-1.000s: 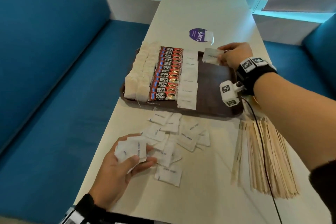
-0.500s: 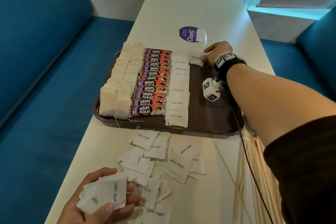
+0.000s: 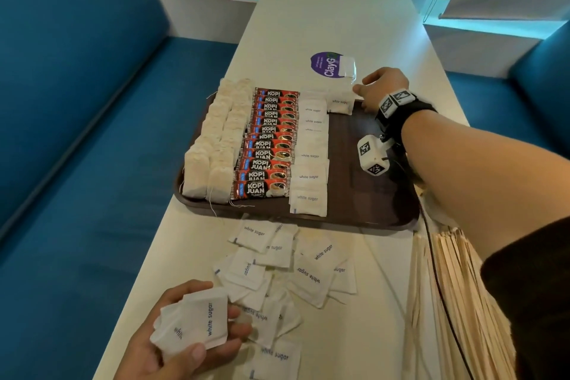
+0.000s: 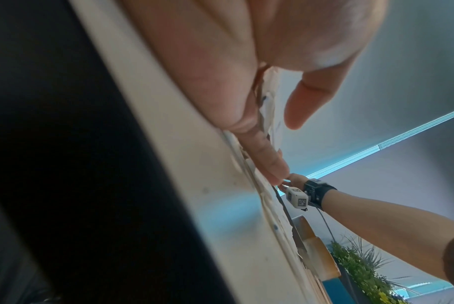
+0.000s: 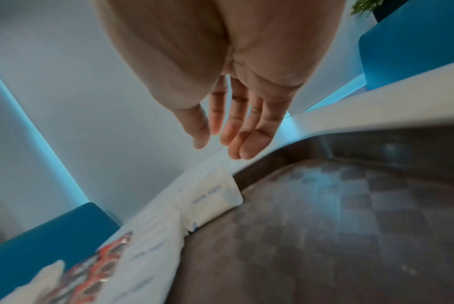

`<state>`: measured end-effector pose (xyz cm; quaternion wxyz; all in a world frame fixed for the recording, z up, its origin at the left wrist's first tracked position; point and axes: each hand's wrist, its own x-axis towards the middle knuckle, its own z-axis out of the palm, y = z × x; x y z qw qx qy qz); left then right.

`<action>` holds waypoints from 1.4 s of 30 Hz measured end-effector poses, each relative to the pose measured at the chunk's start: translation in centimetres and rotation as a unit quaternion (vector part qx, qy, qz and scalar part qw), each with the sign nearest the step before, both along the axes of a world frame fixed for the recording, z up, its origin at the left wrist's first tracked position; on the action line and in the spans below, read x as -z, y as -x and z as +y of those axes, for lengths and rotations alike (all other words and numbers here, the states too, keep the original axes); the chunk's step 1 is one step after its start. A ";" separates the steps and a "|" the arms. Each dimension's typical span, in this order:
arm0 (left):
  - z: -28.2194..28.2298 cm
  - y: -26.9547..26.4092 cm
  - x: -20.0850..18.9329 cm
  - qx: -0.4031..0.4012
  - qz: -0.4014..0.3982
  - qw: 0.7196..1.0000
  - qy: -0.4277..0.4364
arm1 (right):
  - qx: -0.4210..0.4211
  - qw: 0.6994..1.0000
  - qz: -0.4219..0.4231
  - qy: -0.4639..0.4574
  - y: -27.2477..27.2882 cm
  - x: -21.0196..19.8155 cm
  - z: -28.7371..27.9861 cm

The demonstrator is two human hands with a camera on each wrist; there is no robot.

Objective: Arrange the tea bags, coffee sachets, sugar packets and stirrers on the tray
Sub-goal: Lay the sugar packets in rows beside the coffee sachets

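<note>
A dark brown tray (image 3: 370, 194) holds tea bags (image 3: 216, 145) on its left, red Kopi Juan coffee sachets (image 3: 268, 145) beside them, then a column of white sugar packets (image 3: 310, 157). One more sugar packet (image 3: 340, 102) lies at the tray's far edge, starting a second column. My right hand (image 3: 381, 88) hovers just right of it with straight fingers (image 5: 236, 127) and holds nothing. My left hand (image 3: 185, 339) grips a small stack of sugar packets (image 3: 197, 321) near the table's front. Loose sugar packets (image 3: 283, 271) lie scattered below the tray. Wooden stirrers (image 3: 447, 287) lie at the right.
A purple round sticker (image 3: 327, 64) with a tea bag (image 3: 347, 65) on it sits on the white table (image 3: 339, 18) beyond the tray. Blue bench seats flank the table. The tray's right half (image 5: 350, 226) is bare.
My right hand carried a sugar packet down to the tray's far edge, laid it there and let go. The left hand with its stack stayed near the front.
</note>
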<state>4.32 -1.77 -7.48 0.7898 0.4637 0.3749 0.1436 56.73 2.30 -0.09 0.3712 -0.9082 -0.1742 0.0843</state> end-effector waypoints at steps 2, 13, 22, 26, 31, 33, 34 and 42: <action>-0.4 -0.1 -0.8 -0.018 -0.040 0.999 -0.007 | -0.007 1.000 -0.007 -0.007 1.3 -1.8 -0.6; -1.5 -0.2 -0.9 -0.013 -0.111 0.993 -0.037 | -0.251 0.962 0.064 -0.091 21.7 -10.1 -9.3; -2.2 -0.4 -2.3 -0.037 -0.087 0.995 -0.022 | -0.284 0.947 0.149 -0.017 34.8 -1.3 -15.4; -2.3 -0.3 -2.8 -0.035 -0.077 0.996 -0.019 | -0.250 0.946 0.195 -0.064 37.1 0.6 -16.6; -2.2 -0.4 -2.8 -0.049 -0.083 0.995 -0.035 | -0.161 0.946 0.233 -0.158 37.3 0.7 -18.1; -2.1 -0.2 -2.5 -0.035 -0.099 0.994 -0.036 | -0.096 0.961 0.189 -0.180 36.7 1.1 -18.3; -2.0 -0.2 -2.4 -0.025 -0.104 0.994 -0.033 | -0.079 0.969 0.153 -0.175 36.8 1.3 -18.3; -1.7 0.1 -1.6 -0.010 -0.129 0.992 -0.007 | -0.222 0.957 0.141 -0.125 41.4 1.8 -16.6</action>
